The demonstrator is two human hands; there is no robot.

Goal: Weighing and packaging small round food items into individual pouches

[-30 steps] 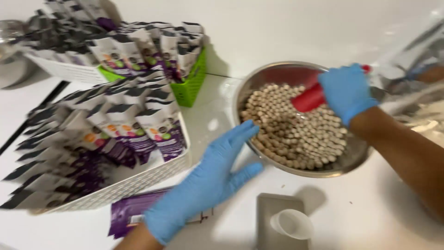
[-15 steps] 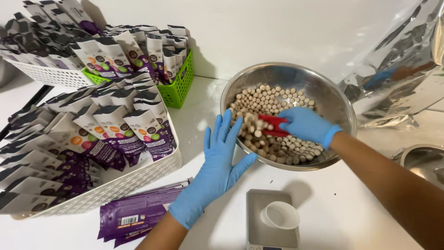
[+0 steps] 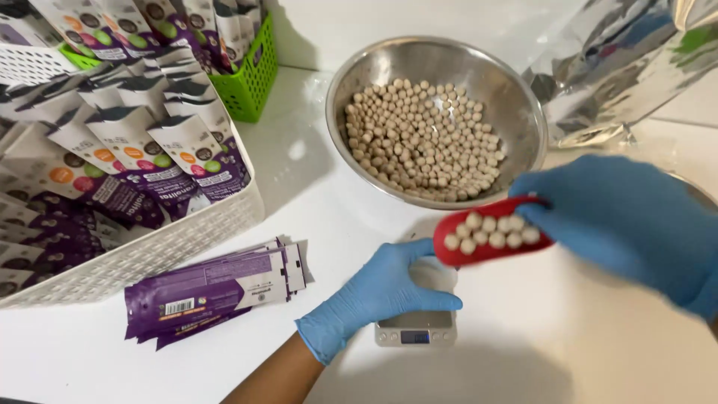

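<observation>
Both of my hands wear thin, smooth blue disposable gloves that fit closely over every finger. On my left hand (image 3: 378,293) the glove ends in a gathered cuff at the wrist, with small creases across the palm and knuckles, and my forearm beyond it is bare, with no sleeve, watch or bracelet. The glove on my right hand (image 3: 621,224) is the same blue, slightly blurred, looser and more wrinkled over the back; its cuff lies past the edge of view. No markings show on either glove.
</observation>
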